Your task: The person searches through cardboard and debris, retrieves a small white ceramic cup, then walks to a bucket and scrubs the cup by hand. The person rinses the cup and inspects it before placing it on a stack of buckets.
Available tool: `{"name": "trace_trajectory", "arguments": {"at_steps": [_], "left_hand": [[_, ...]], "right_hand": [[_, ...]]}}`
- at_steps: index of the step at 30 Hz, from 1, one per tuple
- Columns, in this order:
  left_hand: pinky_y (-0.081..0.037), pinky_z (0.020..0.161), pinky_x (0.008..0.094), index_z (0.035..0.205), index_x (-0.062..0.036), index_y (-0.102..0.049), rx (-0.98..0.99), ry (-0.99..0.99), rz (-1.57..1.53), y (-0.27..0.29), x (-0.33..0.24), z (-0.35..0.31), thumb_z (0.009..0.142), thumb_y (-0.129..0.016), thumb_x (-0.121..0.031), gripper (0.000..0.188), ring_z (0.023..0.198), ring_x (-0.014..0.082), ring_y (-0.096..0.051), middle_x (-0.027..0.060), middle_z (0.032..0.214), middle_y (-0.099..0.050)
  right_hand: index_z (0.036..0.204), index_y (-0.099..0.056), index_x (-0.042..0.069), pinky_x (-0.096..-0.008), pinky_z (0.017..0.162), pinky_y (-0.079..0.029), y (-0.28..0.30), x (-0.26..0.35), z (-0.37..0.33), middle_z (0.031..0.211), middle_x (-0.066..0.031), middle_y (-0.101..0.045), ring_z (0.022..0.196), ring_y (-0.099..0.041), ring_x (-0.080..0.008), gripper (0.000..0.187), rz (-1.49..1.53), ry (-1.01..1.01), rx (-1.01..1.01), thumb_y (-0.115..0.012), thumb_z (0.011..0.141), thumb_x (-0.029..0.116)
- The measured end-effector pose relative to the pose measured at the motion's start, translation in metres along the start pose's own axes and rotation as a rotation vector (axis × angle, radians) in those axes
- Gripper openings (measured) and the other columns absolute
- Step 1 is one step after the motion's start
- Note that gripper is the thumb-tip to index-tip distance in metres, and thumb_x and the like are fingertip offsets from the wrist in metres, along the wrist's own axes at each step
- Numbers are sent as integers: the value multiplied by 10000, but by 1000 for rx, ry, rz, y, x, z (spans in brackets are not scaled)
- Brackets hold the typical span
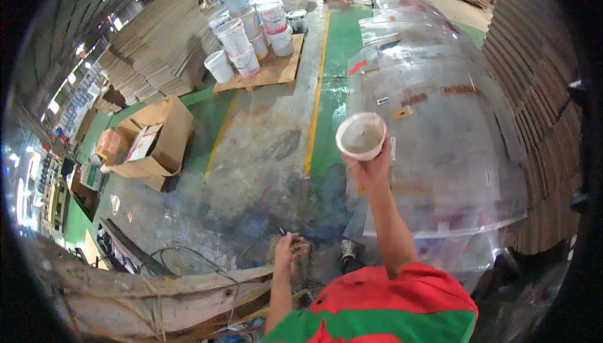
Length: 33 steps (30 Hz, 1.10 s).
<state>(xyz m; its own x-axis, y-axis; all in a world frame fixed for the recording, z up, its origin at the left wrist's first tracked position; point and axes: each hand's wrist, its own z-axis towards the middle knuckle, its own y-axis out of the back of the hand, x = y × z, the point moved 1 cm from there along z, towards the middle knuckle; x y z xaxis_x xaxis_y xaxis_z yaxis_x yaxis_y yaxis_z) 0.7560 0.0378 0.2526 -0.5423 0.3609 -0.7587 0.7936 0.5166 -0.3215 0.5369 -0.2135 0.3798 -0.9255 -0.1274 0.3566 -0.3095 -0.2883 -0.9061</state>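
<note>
Nearest in my head view is the red-and-green cloth shirt (396,299); past it, the right hand (372,166) holds the round, whitish cup (361,136) near the glossy, transparent sheets (433,148). I judge the cup is picked up, not yet put down. The left hand (290,255) has bent fingers; whether it holds something, I cannot tell.

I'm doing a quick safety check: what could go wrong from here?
The right hand alone supports the white bowl, so it might tip, spilling any contents; the nearby plastic sheeting could get soiled.

The stacked buckets on the wooden pallet could topple if bumped.
</note>
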Motion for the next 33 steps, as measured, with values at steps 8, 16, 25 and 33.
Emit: {"name": "trace_trajectory", "arguments": {"at_steps": [8, 16, 25, 33], "left_hand": [[-521, 657, 416, 1049, -44, -569, -340, 155, -182, 62, 1, 118, 977, -526, -363, 330, 802, 272, -640, 115, 961, -621], [-535, 520, 323, 1025, -12, -554, -380, 290, -11, 116, 0, 240, 960, -554, -275, 271, 722, 258, -667, 125, 920, -626], [-555, 544, 362, 1144, 21, -533, -289, 209, 326, 220, -137, 431, 924, -604, -262, 365, 723, 254, -686, 132, 958, -643], [-520, 584, 342, 1133, -5, -545, -542, -99, -161, 355, -343, 511, 949, -562, -269, 322, 747, 222, -639, 115, 1041, -621]], "right_hand": [[1291, -500, 198, -422, 573, -559, 3, 14, 119, 1225, -42, -573, 986, -621, -294, 642, 90, -46, -248, -368, 904, 692], [1362, -458, 199, -592, 909, -461, 37, -19, 186, 1375, -84, -481, 1213, -499, -360, 624, 136, 34, -242, -434, 920, 639], [1360, -460, 135, -590, 1022, -403, 44, -130, 356, 1371, -106, -493, 1270, -460, -360, 560, 3, 237, -177, -545, 915, 464], [1379, -359, 27, -504, 1037, -414, -79, -212, 624, 1395, -179, -401, 1250, -459, -338, 681, -637, 959, -176, -733, 821, 136]]}}
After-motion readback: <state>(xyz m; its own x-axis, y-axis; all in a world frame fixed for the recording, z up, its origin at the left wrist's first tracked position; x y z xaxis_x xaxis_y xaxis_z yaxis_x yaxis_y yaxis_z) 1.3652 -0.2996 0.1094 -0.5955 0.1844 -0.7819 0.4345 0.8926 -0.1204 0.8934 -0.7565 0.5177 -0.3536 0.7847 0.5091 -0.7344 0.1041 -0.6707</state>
